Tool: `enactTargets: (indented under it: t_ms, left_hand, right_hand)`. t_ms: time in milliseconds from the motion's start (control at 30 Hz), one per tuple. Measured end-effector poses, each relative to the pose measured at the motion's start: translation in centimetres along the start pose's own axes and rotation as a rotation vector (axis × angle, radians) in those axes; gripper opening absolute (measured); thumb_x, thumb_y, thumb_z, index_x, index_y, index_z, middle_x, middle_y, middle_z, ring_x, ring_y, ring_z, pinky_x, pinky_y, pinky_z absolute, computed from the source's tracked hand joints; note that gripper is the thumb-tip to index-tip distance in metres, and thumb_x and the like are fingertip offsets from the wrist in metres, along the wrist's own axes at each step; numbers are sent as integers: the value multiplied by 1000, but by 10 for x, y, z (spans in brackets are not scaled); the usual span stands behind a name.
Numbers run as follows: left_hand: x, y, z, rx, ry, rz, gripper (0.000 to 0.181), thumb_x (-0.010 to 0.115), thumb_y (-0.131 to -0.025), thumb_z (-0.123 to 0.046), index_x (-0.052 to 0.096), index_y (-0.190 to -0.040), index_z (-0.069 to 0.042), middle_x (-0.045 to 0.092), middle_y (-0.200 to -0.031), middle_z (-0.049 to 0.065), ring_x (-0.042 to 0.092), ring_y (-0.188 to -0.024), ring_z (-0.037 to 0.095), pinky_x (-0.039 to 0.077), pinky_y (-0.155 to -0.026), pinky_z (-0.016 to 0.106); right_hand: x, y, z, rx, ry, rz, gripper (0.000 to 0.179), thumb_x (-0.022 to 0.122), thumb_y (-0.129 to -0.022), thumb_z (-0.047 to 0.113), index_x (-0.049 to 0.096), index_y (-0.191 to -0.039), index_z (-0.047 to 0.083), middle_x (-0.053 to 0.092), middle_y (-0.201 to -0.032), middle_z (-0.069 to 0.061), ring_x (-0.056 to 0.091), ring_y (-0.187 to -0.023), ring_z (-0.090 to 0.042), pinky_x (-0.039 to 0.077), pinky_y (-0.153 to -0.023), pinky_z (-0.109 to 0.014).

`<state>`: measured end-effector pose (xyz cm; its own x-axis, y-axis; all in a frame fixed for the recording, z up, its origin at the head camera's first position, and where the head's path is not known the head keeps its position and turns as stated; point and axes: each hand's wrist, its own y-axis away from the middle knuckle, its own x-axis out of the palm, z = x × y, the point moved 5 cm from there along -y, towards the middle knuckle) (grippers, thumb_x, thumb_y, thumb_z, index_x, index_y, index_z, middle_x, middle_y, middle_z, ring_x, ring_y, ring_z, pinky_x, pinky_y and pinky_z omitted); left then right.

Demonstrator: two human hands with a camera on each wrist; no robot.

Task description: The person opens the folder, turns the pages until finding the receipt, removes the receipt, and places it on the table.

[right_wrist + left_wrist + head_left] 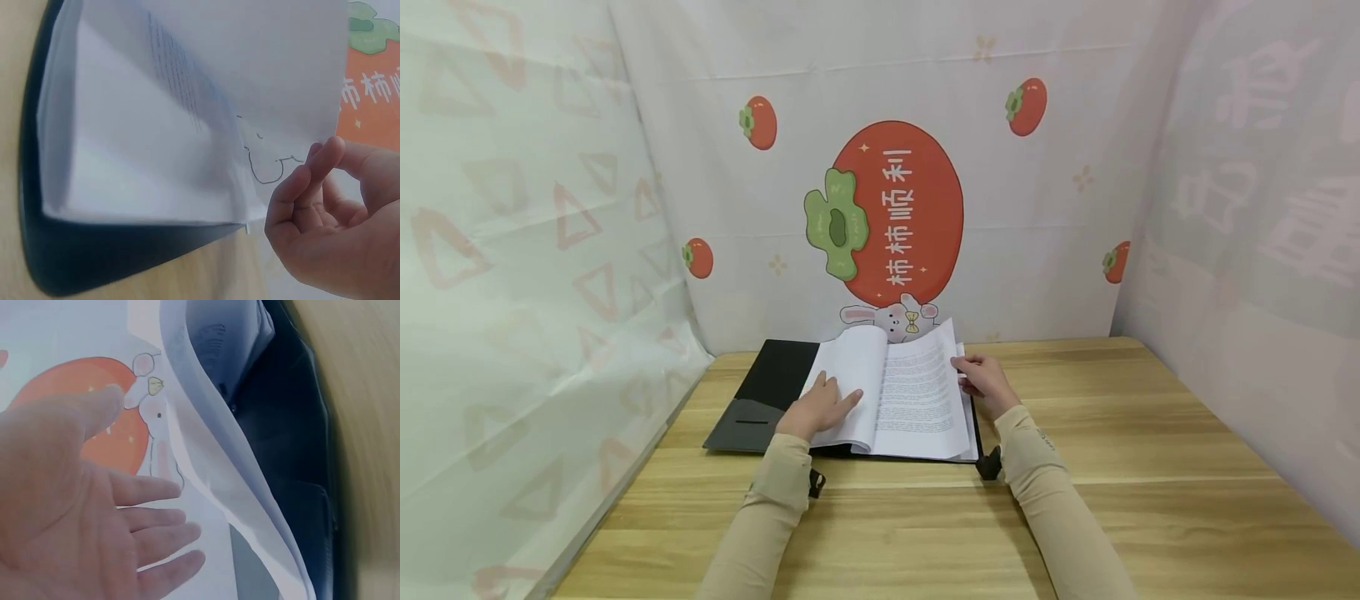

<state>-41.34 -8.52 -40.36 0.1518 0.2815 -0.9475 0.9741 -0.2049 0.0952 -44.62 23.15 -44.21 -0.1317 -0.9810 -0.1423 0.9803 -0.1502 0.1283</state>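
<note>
While the left hand (pixel 816 410) lies spread, the right hand (pixel 987 383) pinches a page (pixel 922 398) below “柿柿顺利” (pixel 899 218).

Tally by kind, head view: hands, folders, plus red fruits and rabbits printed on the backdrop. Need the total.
Hands, left hand and right hand: 2
Folder: 1
Large red fruit: 1
Small red fruits: 4, one partly cut off
Rabbit: 1
Total: 9

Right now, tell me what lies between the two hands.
In the head view, part of the curled white pages and the printed page lie between the left hand and right hand.
</note>
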Motion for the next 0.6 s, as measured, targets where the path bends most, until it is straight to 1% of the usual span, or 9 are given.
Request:
enactTargets:
  t_ms: [100, 200, 333, 433, 500, 600]
  left_hand:
    - [-1, 0, -5, 7, -26, -43, 81, 43, -109, -58, 39, -158, 7, 33, -166, 27, 42, -149, 42, 39, -116, 59]
    - [-3, -1, -11, 50, -51, -101, 75, 47, -109, -56, 45, -156, 2, 44, -160, 24, 49, -144, 39, 43, -113, 58]
    - [-6, -2, -21, 153, -26, -175, 63, 54, -109, -49, 52, -151, -1, 53, -150, 21, 57, -135, 35, 47, -111, 53]
    - [-6, -2, -30, 244, 11, -213, 55, 58, -109, -43, 56, -147, -4, 61, -137, 17, 64, -122, 30, 52, -104, 48]
    - [-6, -1, -36, 302, 31, -223, 50, 60, -109, -40, 57, -146, -6, 65, -125, 12, 67, -109, 26, 55, -96, 44]
    - [-6, 3, -47, 392, 56, -222, 46, 62, -108, -36, 58, -145, -9, 66, -108, 6, 64, -93, 19, 56, -85, 38]
  right_hand:
    - [3, 0, 3, -6, -26, 18, 43, 67, -105, 30, 61, -133, -2, 63, -114, -12, 61, -82, -15, 53, -75, -27]
    - [7, 1, 7, -15, -50, 34, 41, 68, -104, 30, 62, -131, -2, 63, -115, -11, 60, -79, -14, 53, -73, -25]
    - [11, 3, 11, -30, -57, 47, 38, 68, -104, 28, 62, -128, -1, 63, -113, -10, 60, -76, -14, 53, -73, -26]
    - [14, 4, 14, -44, -65, 59, 39, 67, -105, 27, 61, -129, -3, 62, -111, -10, 60, -76, -14, 53, -73, -26]
    - [15, 5, 17, -49, -79, 65, 40, 67, -105, 27, 59, -130, -3, 62, -110, -10, 59, -75, -13, 53, -72, -26]
    - [17, 7, 20, -52, -97, 77, 40, 67, -106, 25, 59, -132, -4, 62, -111, -10, 59, -73, -12, 53, -72, -25]
